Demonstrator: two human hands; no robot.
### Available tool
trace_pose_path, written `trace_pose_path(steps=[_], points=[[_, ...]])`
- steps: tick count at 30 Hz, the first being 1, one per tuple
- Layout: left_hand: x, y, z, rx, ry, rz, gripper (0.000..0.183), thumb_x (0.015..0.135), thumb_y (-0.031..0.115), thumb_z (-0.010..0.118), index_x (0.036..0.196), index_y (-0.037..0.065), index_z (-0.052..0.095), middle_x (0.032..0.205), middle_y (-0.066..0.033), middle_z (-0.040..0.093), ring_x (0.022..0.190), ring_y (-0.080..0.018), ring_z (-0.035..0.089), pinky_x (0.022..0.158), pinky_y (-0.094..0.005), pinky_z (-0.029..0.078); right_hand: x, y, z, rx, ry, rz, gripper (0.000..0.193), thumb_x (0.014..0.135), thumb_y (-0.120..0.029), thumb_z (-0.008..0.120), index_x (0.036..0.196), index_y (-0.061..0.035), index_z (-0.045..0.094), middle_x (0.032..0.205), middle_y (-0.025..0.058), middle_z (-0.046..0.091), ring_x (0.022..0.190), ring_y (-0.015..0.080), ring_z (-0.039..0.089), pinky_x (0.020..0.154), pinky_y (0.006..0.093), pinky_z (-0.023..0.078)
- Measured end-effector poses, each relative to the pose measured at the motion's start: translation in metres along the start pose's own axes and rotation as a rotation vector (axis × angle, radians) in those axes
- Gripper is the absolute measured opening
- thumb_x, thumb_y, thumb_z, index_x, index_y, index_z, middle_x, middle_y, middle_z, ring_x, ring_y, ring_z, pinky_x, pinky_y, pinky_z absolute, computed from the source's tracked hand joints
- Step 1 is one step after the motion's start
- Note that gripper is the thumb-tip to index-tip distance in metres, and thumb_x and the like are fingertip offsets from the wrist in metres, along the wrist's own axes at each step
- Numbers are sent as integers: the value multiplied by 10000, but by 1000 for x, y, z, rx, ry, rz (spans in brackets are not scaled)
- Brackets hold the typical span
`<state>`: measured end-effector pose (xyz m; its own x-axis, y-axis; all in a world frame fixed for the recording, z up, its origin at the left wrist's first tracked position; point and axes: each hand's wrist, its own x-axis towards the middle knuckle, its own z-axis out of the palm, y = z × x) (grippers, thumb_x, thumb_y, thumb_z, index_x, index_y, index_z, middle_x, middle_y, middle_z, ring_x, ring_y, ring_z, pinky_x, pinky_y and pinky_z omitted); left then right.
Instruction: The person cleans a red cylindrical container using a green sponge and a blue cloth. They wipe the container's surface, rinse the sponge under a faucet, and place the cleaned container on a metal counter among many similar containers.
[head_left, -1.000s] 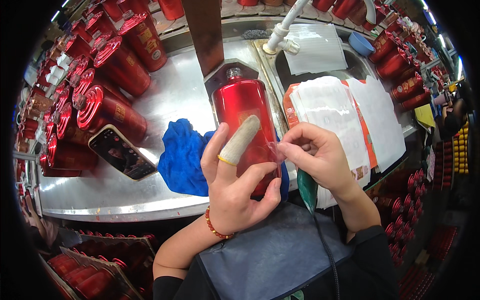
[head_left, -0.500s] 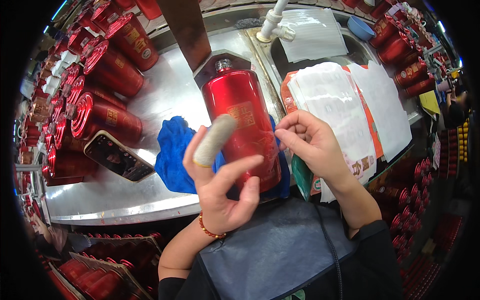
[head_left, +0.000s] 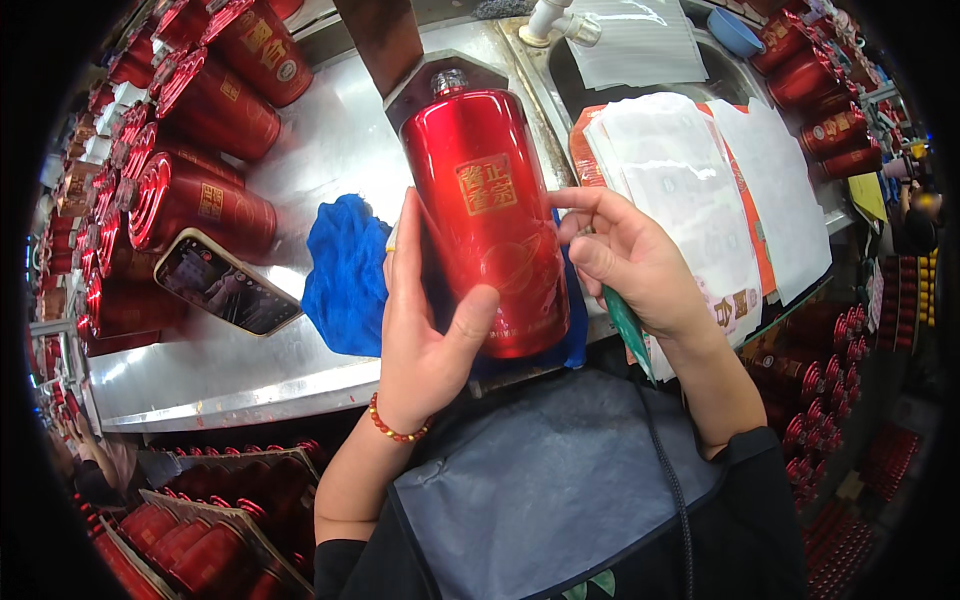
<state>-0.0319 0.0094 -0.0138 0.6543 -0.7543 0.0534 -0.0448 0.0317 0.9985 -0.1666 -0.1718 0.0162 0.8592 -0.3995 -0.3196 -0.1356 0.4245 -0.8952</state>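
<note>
A large glossy red bottle [head_left: 490,235] with a gold square mark lies tilted in front of me, its clear neck pointing away. My left hand [head_left: 425,345] grips its lower left side, thumb on the front and fingers along the edge, partly hidden. A blue cloth [head_left: 345,275] spreads beside and under the bottle. My right hand [head_left: 635,260] is closed around a green, tapered hand tool [head_left: 627,332] with a black cord [head_left: 665,470]. Its index fingertip touches the bottle's right side; the tool's working end is hidden in my fingers.
A brown stand [head_left: 385,45] rises behind the bottle. A phone [head_left: 228,282] leans by several red bottles [head_left: 220,105] on the left. Paper sheets [head_left: 665,170] lie at right, before a sink with a white pipe fitting [head_left: 555,22] and blue bowl [head_left: 735,33].
My left hand has come down from above the bottle onto its left side. My right index finger has straightened to the bottle's edge. The whole view has shifted slightly.
</note>
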Motion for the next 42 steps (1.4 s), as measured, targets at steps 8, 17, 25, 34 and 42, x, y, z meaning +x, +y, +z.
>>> trace_pose_path(steps=[8,17,25,34,42], points=[[0,-3,-3,68,-58,-27,1037,889,271,786,1621,-37,120,1523,-212,370,1423,-308,360,1193,-414,292,-6,-1,8,-219,-52,-40,879,805,-141,878,1518,1,383,1290,107,510,764,55,555,699,188,475],[21,14,2,-252,36,-49,774,1006,160,648,1604,-35,198,1493,-176,479,1333,-222,508,1126,-353,400,3,-8,8,-90,-36,11,858,862,-200,841,1540,8,356,1324,121,515,797,56,576,708,197,484],[50,25,3,-215,-50,-71,641,960,203,728,1472,-13,408,1337,-138,603,1214,-188,596,1035,-339,483,12,-10,14,-101,-80,0,805,910,-170,798,1532,48,336,1374,167,537,960,108,654,837,256,543],[49,24,4,-239,-55,-89,677,956,202,734,1487,-12,373,1347,-147,591,1235,-200,587,1043,-354,481,13,-10,10,-53,-112,21,812,926,-167,782,1550,45,307,1370,156,535,1048,136,653,915,293,543],[52,28,3,-234,-106,-116,739,898,168,781,1481,-9,362,1342,-149,591,1234,-212,594,1037,-364,492,11,-7,-3,2,-146,72,862,894,-151,807,1584,-20,307,1368,106,542,970,73,621,739,211,497]])
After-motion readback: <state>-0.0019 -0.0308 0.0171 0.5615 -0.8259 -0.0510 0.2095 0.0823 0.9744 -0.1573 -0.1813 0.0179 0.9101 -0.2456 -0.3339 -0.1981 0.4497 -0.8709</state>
